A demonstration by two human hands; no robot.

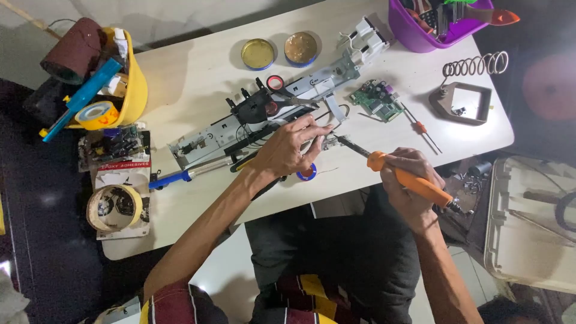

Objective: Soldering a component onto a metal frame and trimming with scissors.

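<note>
**Soldering iron meets small part at the table's near edge**

Hands work close together over the white table (pixel 198 66), near its front edge. The right hand (pixel 408 180) wraps its fingers tight round the orange handle of a soldering iron (pixel 396 171), held low and slanted like a pen so that the dark tip reaches leftward to a small metal part (pixel 329 143). The left hand (pixel 288 147) lies palm down beside that part, fingers pinched together on it or on a thin wire at it; the exact hold is too small to make out. That grip looks meant to steady the piece while the hot tip touches it.

Just behind the left hand stretches a long grey mechanism frame (pixel 264 114) with a black housing and loose cables, lying aslant across the table. A green circuit board (pixel 378 99) sits to its right, with a thin screwdriver (pixel 420 127) beside it. Farther right stands the iron's stand (pixel 465 99) with its coiled holder, within easy reach of the right hand. Two round tins (pixel 279 51) rest at the back, a purple tub (pixel 420 30) of tools in the far corner, and a yellow hard hat (pixel 135 78) full of oddments at the left.
</note>
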